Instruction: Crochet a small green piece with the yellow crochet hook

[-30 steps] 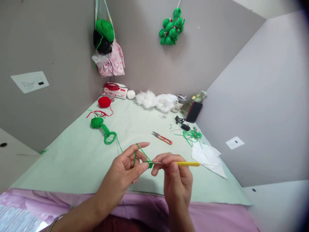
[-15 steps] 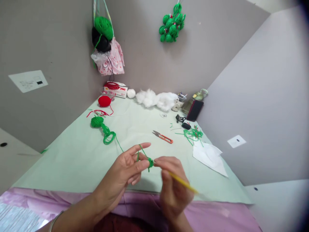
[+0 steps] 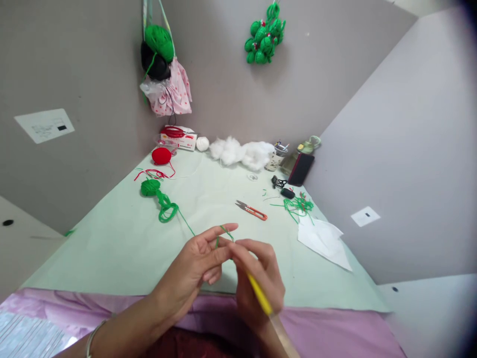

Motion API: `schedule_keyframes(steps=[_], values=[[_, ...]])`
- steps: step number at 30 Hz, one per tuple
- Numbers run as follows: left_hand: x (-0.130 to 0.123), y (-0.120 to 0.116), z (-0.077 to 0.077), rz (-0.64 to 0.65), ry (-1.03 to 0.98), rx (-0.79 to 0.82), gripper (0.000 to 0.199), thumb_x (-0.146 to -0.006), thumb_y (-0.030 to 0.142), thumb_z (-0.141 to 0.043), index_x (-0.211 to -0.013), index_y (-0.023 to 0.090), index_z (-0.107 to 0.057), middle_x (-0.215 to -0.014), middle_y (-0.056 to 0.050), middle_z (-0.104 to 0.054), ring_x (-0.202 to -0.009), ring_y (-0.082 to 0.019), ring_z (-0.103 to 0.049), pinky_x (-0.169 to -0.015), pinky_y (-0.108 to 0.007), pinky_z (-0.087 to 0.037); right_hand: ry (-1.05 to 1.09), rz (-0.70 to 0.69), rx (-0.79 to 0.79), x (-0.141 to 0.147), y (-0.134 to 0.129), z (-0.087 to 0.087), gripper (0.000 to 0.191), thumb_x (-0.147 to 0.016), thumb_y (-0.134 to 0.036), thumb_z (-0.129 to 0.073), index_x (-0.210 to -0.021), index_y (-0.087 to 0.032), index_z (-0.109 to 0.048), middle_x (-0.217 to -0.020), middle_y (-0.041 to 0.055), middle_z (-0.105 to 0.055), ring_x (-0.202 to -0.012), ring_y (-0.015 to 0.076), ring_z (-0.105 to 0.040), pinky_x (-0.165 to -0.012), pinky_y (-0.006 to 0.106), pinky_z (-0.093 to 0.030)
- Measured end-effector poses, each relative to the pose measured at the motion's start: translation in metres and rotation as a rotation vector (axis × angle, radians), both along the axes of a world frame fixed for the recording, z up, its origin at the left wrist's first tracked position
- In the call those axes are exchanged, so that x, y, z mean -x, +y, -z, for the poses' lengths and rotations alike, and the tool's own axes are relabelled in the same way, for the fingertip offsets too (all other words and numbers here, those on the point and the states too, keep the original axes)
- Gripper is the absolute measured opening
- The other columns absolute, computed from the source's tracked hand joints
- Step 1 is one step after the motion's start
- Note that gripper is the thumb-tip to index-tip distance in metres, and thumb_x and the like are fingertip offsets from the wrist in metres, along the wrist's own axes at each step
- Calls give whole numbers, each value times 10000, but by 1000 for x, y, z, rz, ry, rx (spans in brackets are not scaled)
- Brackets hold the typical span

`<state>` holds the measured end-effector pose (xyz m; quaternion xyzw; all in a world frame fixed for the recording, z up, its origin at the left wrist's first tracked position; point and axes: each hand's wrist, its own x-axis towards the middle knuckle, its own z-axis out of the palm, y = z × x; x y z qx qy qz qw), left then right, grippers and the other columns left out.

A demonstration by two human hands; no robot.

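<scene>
My left hand [image 3: 206, 256] pinches a small piece of green crochet work, which the fingers of both hands mostly hide now. Green yarn [image 3: 226, 231] loops over its raised index finger and runs back to a green yarn ball [image 3: 150, 187] at the table's left. My right hand [image 3: 259, 273] is closed round a crochet hook [image 3: 260, 293] with a yellow handle, its tip hidden at the left fingertips. The two hands meet above the near part of the table. Beyond them lie thread snips [image 3: 252, 210] with orange handles.
White stuffing [image 3: 241, 153] lies along the back, near a red yarn ball [image 3: 161, 156]. On the right are a phone [image 3: 301, 169], green yarn scraps [image 3: 299, 205] and white paper [image 3: 323, 242]. Green crocheted pieces [image 3: 265, 37] hang on the wall.
My right hand has moved left against the left fingertips, and the hook's handle has swung to a steeper angle. The green work, visible before, is now covered.
</scene>
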<state>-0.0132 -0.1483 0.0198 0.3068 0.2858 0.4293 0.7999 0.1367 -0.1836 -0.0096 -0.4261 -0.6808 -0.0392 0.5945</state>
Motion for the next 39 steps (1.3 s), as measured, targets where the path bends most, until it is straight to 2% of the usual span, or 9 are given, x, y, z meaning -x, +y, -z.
schedule_keyframes(steps=[5, 10, 17, 21, 25, 31, 34, 36, 39], values=[[2, 5, -2, -24, -28, 5, 327, -804, 253, -918, -1107, 181, -819, -762, 57, -554, -462, 28, -271, -450, -161, -244, 500, -219, 246, -3, 7, -8, 225, -1047, -193, -562, -962, -258, -760, -752, -6, -667, -734, 151, -636, -675, 291, -534], [-2, 2, 0, -81, 76, -106, 389, -785, 290, -927, -1153, 232, -813, -830, 19, -647, -519, -21, -363, -462, -175, -299, 497, -257, 341, 0, 11, -5, 175, -1023, -228, -623, -971, -246, -789, -901, 34, -756, -798, 166, -683, -710, 303, -571], [2, 1, 0, -69, 144, -136, 380, -806, 309, -900, -1164, 227, -802, -882, 14, -635, -524, -26, -375, -471, -198, -306, 760, -415, 383, -4, 14, -7, 211, -1039, -302, -610, -935, -206, -766, -870, 44, -775, -672, 133, -696, -650, 277, -596], [4, 1, 0, -83, 188, -164, 351, -836, 306, -868, -1174, 244, -796, -884, 25, -613, -541, -38, -379, -483, -209, -297, 687, -413, 376, -7, 10, -9, 256, -1075, -284, -533, -962, -201, -747, -891, 52, -780, -684, 139, -706, -660, 290, -600], [6, 1, 2, -110, 276, -237, 358, -861, 313, -840, -1208, 250, -781, -869, 28, -606, -566, -65, -387, -513, -234, -312, 468, -288, 327, -8, 2, -9, 244, -1077, -219, -499, -1025, -216, -737, -934, 52, -776, -735, 154, -710, -707, 321, -599], [5, -4, 5, -203, 364, -291, 437, -829, 292, -872, -1249, 247, -759, -869, 34, -599, -603, -75, -397, -591, -234, -375, -59, -114, 56, -3, -2, -1, 296, -1013, -85, -523, -1210, -227, -692, -1019, 90, -776, -915, 199, -746, -753, 336, -628], [2, -3, 4, -108, 221, -176, 553, -797, 330, -906, -1309, 231, -721, -790, 59, -553, -553, -54, -346, -520, -206, -320, -239, 26, -57, -1, -1, 3, 357, -983, -59, -588, -1257, -251, -712, -1032, 89, -754, -933, 197, -736, -743, 316, -624], [2, -1, 3, 5, 100, -53, 542, -806, 350, -902, -1297, 205, -724, -695, 92, -476, -492, -29, -249, -464, -192, -235, -176, 29, -39, -1, -1, 2, 340, -991, -65, -587, -1216, -273, -736, -1020, 73, -743, -927, 191, -725, -738, 312, -612], [4, 4, 1, 43, 17, 28, 429, -819, 306, -896, -1209, 181, -768, -673, 103, -447, -464, 4, -175, -447, -175, -189, 220, -90, 107, -2, 2, -1, 269, -1039, -117, -520, -1084, -254, -746, -856, 34, -711, -807, 179, -685, -695, 324, -575]])
